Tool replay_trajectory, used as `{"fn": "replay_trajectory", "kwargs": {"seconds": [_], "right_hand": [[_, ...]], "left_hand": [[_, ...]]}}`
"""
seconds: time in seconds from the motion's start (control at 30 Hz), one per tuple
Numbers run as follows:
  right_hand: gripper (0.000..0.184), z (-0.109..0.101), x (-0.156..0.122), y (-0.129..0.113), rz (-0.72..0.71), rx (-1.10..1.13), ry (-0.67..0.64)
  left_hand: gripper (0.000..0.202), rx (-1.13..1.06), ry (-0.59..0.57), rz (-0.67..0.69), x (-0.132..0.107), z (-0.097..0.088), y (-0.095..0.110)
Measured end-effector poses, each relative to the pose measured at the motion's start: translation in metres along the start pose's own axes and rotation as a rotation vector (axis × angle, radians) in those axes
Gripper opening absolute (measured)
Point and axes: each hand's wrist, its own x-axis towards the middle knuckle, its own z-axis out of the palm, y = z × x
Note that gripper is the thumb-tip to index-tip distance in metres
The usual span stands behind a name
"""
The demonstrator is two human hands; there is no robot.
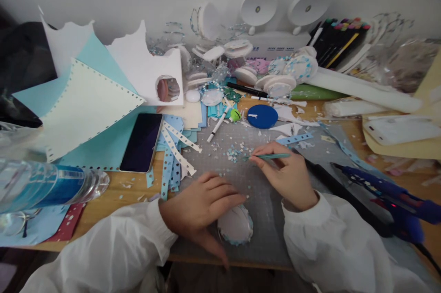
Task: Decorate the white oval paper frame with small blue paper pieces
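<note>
My left hand (203,208) rests palm down on the grey cutting mat (262,219), fingers spread over the edge of a white round paper disc with a blue scalloped rim (236,226). My right hand (280,173) grips thin teal tweezers (267,156) whose tip points left at a small pile of blue and white paper bits (236,151). Both arms wear white sleeves.
A dark phone (142,142) lies left of the mat beside punched blue strips (170,169). A blue glue gun (389,196) sits at right, a plastic bottle (44,187) at left. A blue disc (262,116), a marker (217,125), paper sheets and finished discs crowd the back.
</note>
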Motion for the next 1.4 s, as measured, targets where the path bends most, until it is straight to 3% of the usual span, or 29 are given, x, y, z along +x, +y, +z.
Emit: {"fn": "replay_trajectory", "kwargs": {"seconds": [0.1,0.27,0.37,0.57,0.93,1.1,1.27,1.4], "right_hand": [[0.008,0.003,-0.001,0.001,-0.046,-0.061,-0.019],[0.008,0.002,-0.002,-0.001,-0.069,-0.052,0.016],[0.008,0.001,-0.002,-0.005,-0.044,-0.003,0.046],[0.007,0.001,0.000,-0.005,-0.101,-0.111,0.021],[0.005,0.006,-0.003,-0.002,-0.108,-0.097,0.018],[0.009,0.004,-0.002,-0.008,0.032,0.089,0.085],[0.013,0.006,-0.003,-0.014,0.166,0.392,0.078],[0.010,0.015,-0.010,-0.018,0.226,0.629,0.041]], "left_hand": [[0.091,-0.035,0.044,-0.011,-0.001,-0.004,0.001],[0.039,-0.061,0.156,-0.151,-0.006,-0.008,0.003],[0.023,-0.120,0.268,-0.290,-0.007,-0.008,0.004],[0.019,-0.160,0.374,-0.435,-0.004,-0.005,0.004],[0.020,-0.169,0.362,-0.388,-0.003,-0.005,0.006],[0.019,-0.174,0.375,-0.408,-0.002,-0.005,0.007],[0.013,-0.205,0.412,-0.522,-0.001,-0.002,0.005],[0.014,-0.433,0.480,-0.675,0.002,0.003,0.004]]}}
